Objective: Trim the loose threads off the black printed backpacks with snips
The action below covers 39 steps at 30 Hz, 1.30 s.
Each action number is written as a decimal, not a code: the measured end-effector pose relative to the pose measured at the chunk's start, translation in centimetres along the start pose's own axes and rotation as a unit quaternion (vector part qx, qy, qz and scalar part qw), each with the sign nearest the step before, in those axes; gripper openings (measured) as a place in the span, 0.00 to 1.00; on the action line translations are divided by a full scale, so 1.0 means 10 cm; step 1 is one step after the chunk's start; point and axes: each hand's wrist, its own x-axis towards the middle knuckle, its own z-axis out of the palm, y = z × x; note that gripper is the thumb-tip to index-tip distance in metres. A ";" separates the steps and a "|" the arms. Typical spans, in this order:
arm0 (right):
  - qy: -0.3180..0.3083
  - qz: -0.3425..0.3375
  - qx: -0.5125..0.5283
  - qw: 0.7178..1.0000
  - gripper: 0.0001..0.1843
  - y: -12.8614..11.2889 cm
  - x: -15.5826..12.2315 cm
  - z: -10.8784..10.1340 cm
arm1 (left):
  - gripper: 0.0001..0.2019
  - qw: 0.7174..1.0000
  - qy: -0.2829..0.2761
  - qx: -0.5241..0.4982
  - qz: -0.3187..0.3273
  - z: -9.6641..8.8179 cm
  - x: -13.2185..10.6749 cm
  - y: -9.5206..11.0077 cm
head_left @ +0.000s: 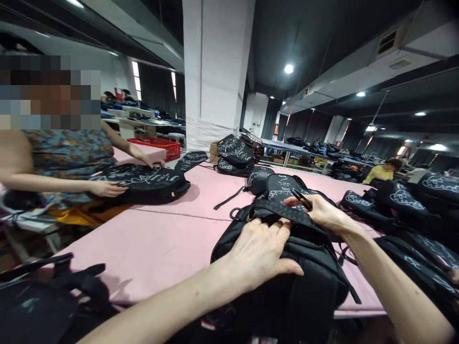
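Observation:
A black backpack (297, 291) lies in front of me on the pink tabletop, its top handle and opening turned away from me. My left hand (260, 251) rests on it, thumb stretched out to the side, with the fingertips reaching into the opening below the handle strap. At the opening's far right edge, my right hand (322, 212) grips a small pair of black thread snips (303, 199), blades pointing up and left. Part of the right hand's fingers is hidden behind the strap. Just beyond lies another black backpack (283, 184) with white line drawings.
Across the pink table (168, 248), a co-worker's hands (107, 188) are on a black backpack (158, 184). More backpacks (233, 153) are stacked at the far end, others (405, 198) at right, and one (46, 296) at near left. A red crate (158, 147) stands behind.

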 end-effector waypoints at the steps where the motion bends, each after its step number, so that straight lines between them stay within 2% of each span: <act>1: 0.003 -0.021 -0.015 1.000 0.19 -0.01 0.04 0.03 | 0.36 1.000 0.008 0.002 0.002 0.01 0.00 0.00; 5: 0.015 -0.127 -0.069 0.989 0.09 -0.04 0.11 0.16 | 0.34 0.999 0.029 -0.003 0.018 0.06 -0.03 0.01; 7: 0.029 -0.150 -0.090 0.984 0.06 -0.04 0.12 0.22 | 0.33 0.998 0.064 -0.006 0.028 0.08 -0.06 0.02; 10: 0.107 -0.110 -0.130 0.980 0.10 0.04 0.18 0.25 | 0.28 0.991 0.113 -0.014 0.065 0.08 -0.14 0.06; 12: 0.143 -0.075 -0.132 0.978 0.13 0.13 0.28 0.25 | 0.23 0.988 0.123 -0.025 0.087 0.07 -0.20 0.10; 18: 0.108 -0.042 -0.045 0.992 0.19 0.27 0.48 0.21 | 0.18 0.990 0.095 -0.062 0.087 0.02 -0.27 0.13; 21: 0.094 -0.036 -0.027 0.995 0.20 0.24 0.46 0.22 | 0.19 0.991 0.040 -0.099 0.082 -0.06 -0.26 0.09; 24: 0.097 -0.035 -0.021 0.995 0.20 0.20 0.43 0.23 | 0.20 0.985 -0.082 -0.126 0.091 -0.20 -0.11 0.02; 26: 0.091 -0.030 -0.017 0.995 0.19 0.17 0.42 0.23 | 0.22 0.962 -0.205 -0.145 0.112 -0.29 0.06 -0.04; 28: 0.079 -0.021 -0.011 0.997 0.18 0.15 0.41 0.24 | 0.24 0.925 -0.314 -0.171 0.132 -0.33 0.24 -0.09; 30: 0.071 -0.015 -0.004 0.997 0.18 0.13 0.39 0.23 | 0.27 0.893 -0.371 -0.206 0.149 -0.34 0.35 -0.11; 31: 0.072 -0.016 -0.001 0.997 0.18 0.13 0.37 0.23 | 0.28 0.888 -0.375 -0.220 0.149 -0.35 0.37 -0.10; 33: 0.077 -0.019 0.006 0.997 0.18 0.14 0.34 0.22 | 0.33 0.901 -0.329 -0.245 0.144 -0.40 0.32 -0.07; 34: 0.078 -0.022 0.010 0.997 0.18 0.15 0.32 0.21 | 0.33 0.913 -0.281 -0.262 0.137 -0.45 0.27 -0.06; 36: 0.078 -0.030 0.020 0.996 0.19 0.17 0.28 0.19 | 0.27 0.926 -0.170 -0.320 0.102 -0.57 0.15 -0.08; 38: 0.077 -0.042 0.025 0.996 0.19 0.17 0.25 0.18 | 0.19 0.919 -0.069 -0.387 0.019 -0.65 0.11 -0.17; 39: 0.078 -0.048 0.026 0.995 0.19 0.17 0.25 0.18 | 0.19 0.912 -0.038 -0.408 -0.037 -0.65 0.13 -0.24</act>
